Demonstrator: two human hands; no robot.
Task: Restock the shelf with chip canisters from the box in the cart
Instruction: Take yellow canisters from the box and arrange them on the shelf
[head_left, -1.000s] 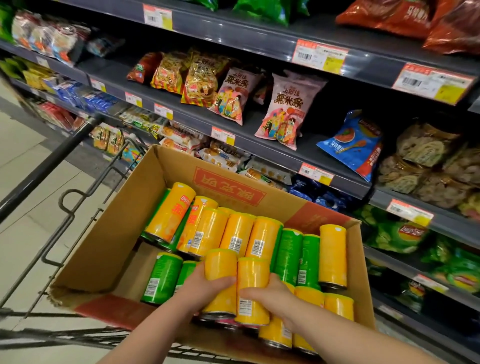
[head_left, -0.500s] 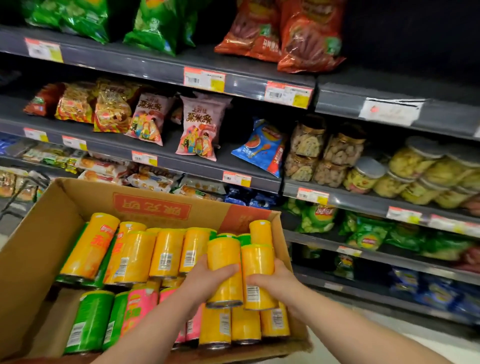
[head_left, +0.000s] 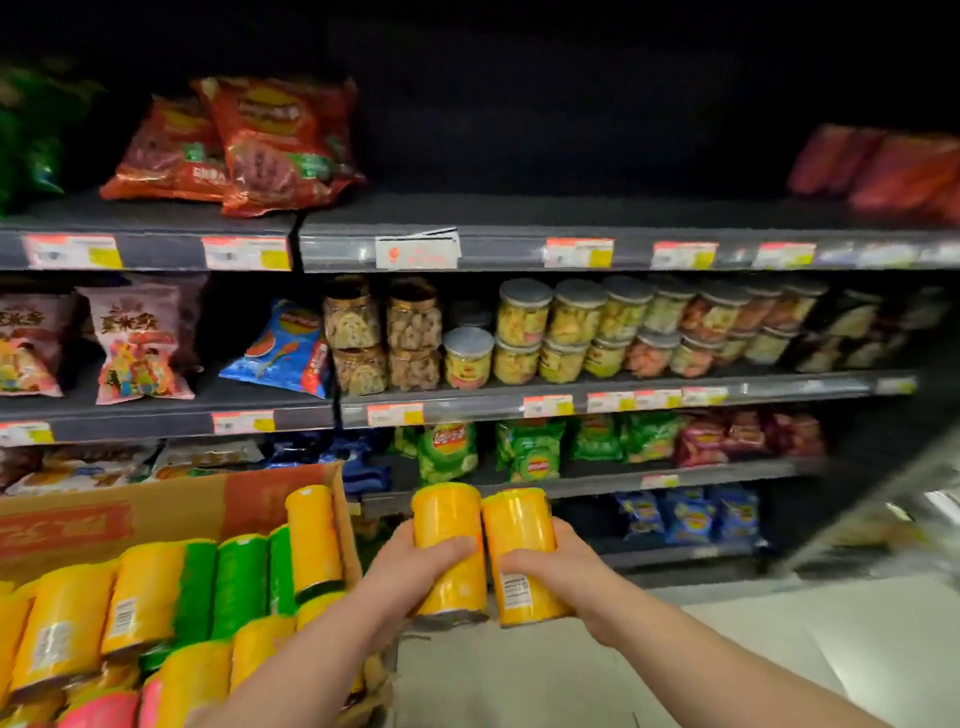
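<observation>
Two yellow chip canisters stand upright side by side in front of me, clear of the box. My left hand (head_left: 410, 564) grips the left canister (head_left: 449, 519) and my right hand (head_left: 553, 564) grips the right canister (head_left: 517, 525). The cardboard box (head_left: 171, 504) sits at the lower left, filled with several yellow, green and pink canisters (head_left: 145, 597) lying on their sides and one yellow canister (head_left: 313, 535) standing at its right wall. The top shelf (head_left: 519, 213) has a wide dark bare stretch above my hands.
Red snack bags (head_left: 260, 145) lie on the top shelf at left. Clear snack jars (head_left: 550, 332) fill the middle shelf, green and red chip bags (head_left: 530, 447) the one below, blue bags (head_left: 685, 514) the lowest. Pale floor (head_left: 675, 665) spreads at the lower right.
Both hands have lifted the two yellow canisters out of the box and carried them right. My view has swung right and up along the shelves.
</observation>
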